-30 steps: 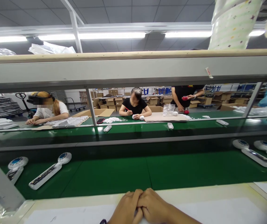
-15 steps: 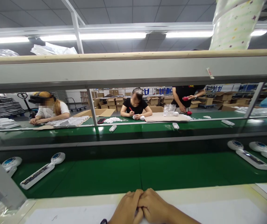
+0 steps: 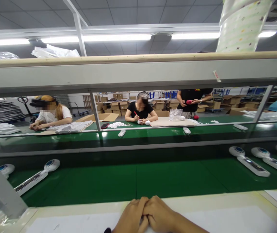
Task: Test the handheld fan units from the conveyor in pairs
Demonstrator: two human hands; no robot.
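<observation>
**Reporter:** How are the hands posed?

**Photographer:** At front center, the left hand (image 3: pixel 128 216), a dark band (image 3: pixel 107 230) at its wrist, meets the right hand (image 3: pixel 161 214) at the tabletop (image 3: pixel 80 212), fingers folded together, knuckles toward a green belt (image 3: pixel 165 178). Whether anything is gripped between them, I cannot tell.

**Reporter:** And around them?

**Photographer:** At left, a slanting post (image 3: pixel 1 189) crosses the view. Across the belt, from left, are a worker in a white top (image 3: pixel 65 112) and dark headset (image 3: pixel 40 103), one in a black top (image 3: pixel 140 110) with a red pen (image 3: pixel 135 113), and a third (image 3: pixel 186 95) holding a red object (image 3: pixel 189 102). A long beam (image 3: pixel 138 73) spans above.

**Reporter:** The devices nearest the hands?

**Photographer:** White devices (image 3: pixel 31 182) lie on the belt, apart from both hands: two at left, one partly behind the post, and three at right, the farthest cut by the frame. Most show rounded heads; several show long bodies with dark inner strips.
</observation>
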